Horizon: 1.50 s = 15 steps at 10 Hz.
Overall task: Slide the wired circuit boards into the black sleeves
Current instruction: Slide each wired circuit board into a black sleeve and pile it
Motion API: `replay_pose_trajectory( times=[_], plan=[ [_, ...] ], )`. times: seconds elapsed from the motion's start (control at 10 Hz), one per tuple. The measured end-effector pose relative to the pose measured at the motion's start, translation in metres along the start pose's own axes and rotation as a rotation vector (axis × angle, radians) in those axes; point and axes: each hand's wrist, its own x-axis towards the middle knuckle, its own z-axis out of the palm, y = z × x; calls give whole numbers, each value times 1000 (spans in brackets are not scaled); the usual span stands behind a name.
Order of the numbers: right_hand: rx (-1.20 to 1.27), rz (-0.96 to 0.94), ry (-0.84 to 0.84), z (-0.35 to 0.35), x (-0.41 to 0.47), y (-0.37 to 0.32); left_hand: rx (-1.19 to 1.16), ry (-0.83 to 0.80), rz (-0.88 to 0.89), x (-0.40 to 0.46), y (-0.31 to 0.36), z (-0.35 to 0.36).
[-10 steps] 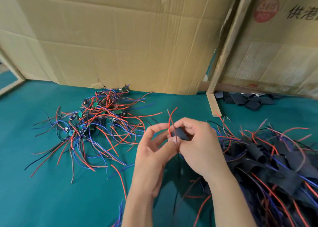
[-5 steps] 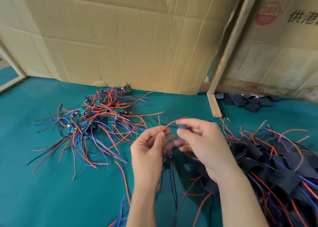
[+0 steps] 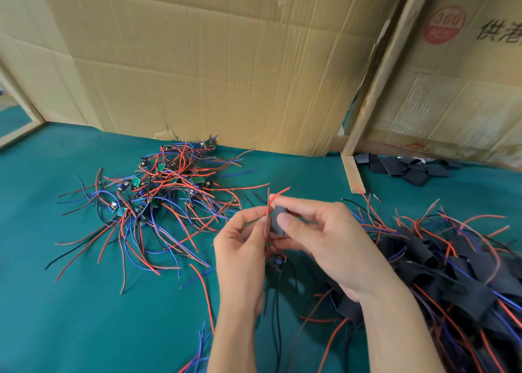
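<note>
My right hand (image 3: 319, 237) pinches a black sleeve (image 3: 278, 220) between thumb and fingers at mid-table. My left hand (image 3: 240, 248) pinches the red wires (image 3: 271, 203) of a wired circuit board right beside the sleeve; the wires stick up past the sleeve's top. The small board (image 3: 278, 261) hangs just below the hands with dark wires trailing down. A tangled pile of bare wired boards (image 3: 158, 186) lies to the left. A heap of boards in black sleeves (image 3: 457, 262) lies to the right.
Loose empty black sleeves (image 3: 406, 167) lie at the back right, past a wooden strip (image 3: 351, 174). Cardboard walls (image 3: 197, 61) close off the back. Green cloth (image 3: 84, 302) covers the table. Stray wires (image 3: 197, 355) lie at the front edge.
Both hands have stayed together at mid-table. The right hand has turned the sleeve more upright, and the red wires now stand up alongside it.
</note>
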Motion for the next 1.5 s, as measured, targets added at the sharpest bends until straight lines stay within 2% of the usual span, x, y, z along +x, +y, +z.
replay_pose_trajectory(
  times=[0.1,0.3,0.4,0.5,0.6,0.8,1.1,1.5],
  plan=[
    [39,7,1,3,0,-1,1,12,-1,0,1,0],
    [14,-61,136,6,1,-5,-8,11,12,-1,2,1],
    [5,-157,323,-3,1,-9,-55,8,-14,-2,3,3],
    [97,-304,555,-10,2,-13,-61,14,-17,-1,4,3],
    [183,-336,697,-11,3,-12,-57,15,-13,-1,4,4],
    [166,-309,675,-8,3,-12,-53,10,-11,-1,4,4],
    [92,-275,540,-14,2,-11,-68,12,-16,-2,5,5],
    [-19,-267,557,-20,-1,-8,-74,12,-14,-2,6,4]
  ],
)
